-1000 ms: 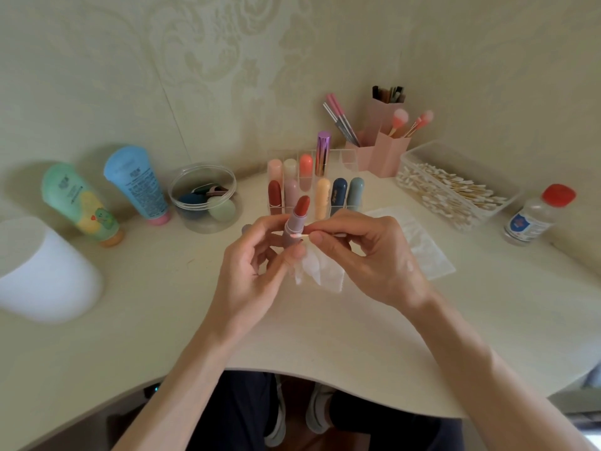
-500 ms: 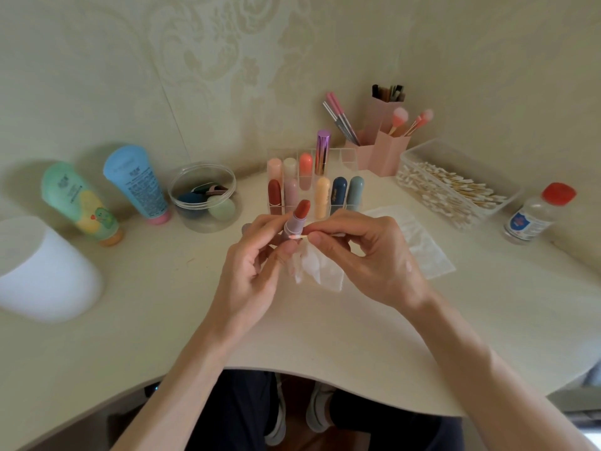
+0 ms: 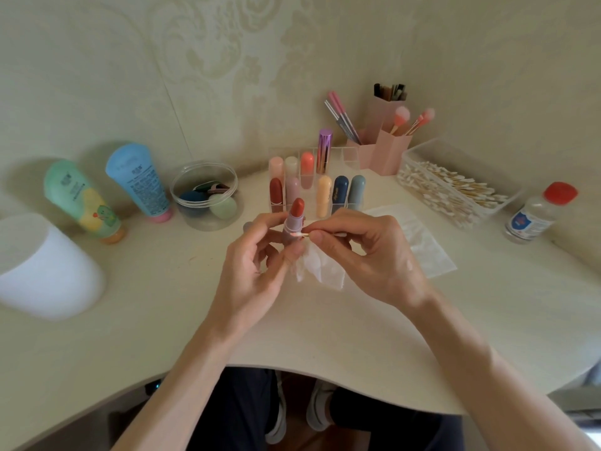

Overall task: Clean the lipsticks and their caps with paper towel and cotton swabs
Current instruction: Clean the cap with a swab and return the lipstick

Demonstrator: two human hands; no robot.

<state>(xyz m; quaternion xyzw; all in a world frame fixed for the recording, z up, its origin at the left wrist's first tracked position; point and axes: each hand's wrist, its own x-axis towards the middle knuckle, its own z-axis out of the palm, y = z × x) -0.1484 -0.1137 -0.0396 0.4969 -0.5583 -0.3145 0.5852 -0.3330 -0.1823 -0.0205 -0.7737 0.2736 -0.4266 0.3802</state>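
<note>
Over a smooth, pale, curved desk, the left hand grips an uncapped lipstick upright, its matte mauve tube vertical and its rounded brick-red bullet pointing up. The right hand pinches a thin cotton swab held level, its tip touching the tube, just above crumpled paper towel.

Brick-red lipstick (case perhaps mauve), floral cream wallpaper

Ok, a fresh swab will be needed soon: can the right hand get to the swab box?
Probably yes: the box looks open-topped to its right, only a flat towel between. But the right hand pinches a swab, which it must drop first.
</note>
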